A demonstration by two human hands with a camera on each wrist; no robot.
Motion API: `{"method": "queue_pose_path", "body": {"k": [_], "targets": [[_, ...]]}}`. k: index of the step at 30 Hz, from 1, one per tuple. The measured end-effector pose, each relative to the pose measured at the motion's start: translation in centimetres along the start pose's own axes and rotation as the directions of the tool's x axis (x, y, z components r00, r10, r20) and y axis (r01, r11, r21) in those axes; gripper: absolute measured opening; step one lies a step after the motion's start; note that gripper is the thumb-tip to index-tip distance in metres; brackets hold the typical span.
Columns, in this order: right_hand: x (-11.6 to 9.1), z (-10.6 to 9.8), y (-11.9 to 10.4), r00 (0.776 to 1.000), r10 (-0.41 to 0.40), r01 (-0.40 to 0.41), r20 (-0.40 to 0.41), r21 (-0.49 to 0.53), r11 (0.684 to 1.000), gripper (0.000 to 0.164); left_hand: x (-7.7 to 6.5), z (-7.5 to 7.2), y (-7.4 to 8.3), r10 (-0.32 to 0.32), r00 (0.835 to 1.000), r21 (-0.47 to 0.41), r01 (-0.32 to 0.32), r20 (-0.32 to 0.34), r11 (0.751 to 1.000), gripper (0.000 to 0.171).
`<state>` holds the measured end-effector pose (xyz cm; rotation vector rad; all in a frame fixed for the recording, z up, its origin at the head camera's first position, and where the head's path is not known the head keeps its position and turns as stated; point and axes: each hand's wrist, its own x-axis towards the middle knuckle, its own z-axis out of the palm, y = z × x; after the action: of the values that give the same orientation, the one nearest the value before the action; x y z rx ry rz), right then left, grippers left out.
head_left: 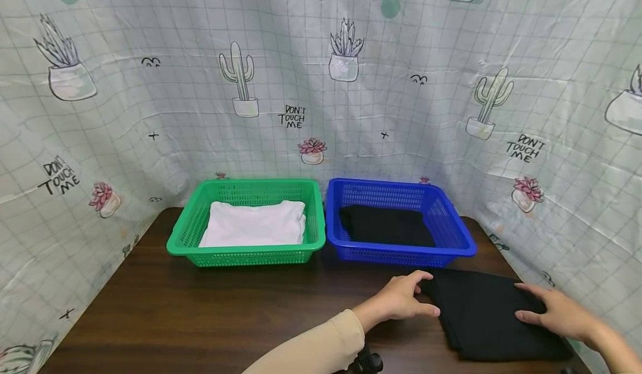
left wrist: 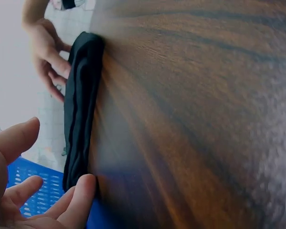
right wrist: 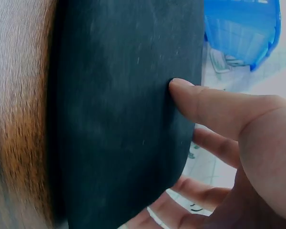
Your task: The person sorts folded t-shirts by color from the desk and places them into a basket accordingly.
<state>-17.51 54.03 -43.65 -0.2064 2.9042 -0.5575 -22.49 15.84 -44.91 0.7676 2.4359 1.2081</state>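
A folded black cloth (head_left: 494, 315), flat and layered, lies on the table at the right in the head view. My left hand (head_left: 401, 299) is at its far left corner, fingers and thumb spread apart; in the left wrist view a fingertip (left wrist: 88, 183) comes right at the end of the cloth's layered edge (left wrist: 81, 114). On the right side of the cloth rests my right hand (head_left: 562, 310). Its thumb (right wrist: 195, 100) lies on the top surface in the right wrist view, while the other fingers reach past the edge, their tips partly hidden.
A blue basket (head_left: 401, 251) holding folded black cloth (head_left: 391, 226) stands just behind. Left of it, a green basket (head_left: 246, 256) contains folded white cloth (head_left: 256, 223). A patterned curtain (head_left: 391, 117) surrounds the dark wooden table (head_left: 200, 307).
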Motion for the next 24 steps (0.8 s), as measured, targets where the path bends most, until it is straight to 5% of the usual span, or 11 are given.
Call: {"method": "queue_pose_path", "body": {"k": [10, 24], "targets": [[-0.3, 0.7, -1.2, 1.0, -0.006, 0.007, -0.017, 0.059, 0.998, 0.073, 0.2, 0.7, 0.2, -0.065, 0.998, -0.098, 0.063, -0.013, 0.993, 0.064], [0.4, 1.0, -1.9, 0.997, 0.002, -0.015, 0.073, 0.18, 0.984, 0.076, 0.7, 1.1, 0.3, -0.116, 0.992, -0.106, 0.11, -0.052, 0.988, 0.065]]}}
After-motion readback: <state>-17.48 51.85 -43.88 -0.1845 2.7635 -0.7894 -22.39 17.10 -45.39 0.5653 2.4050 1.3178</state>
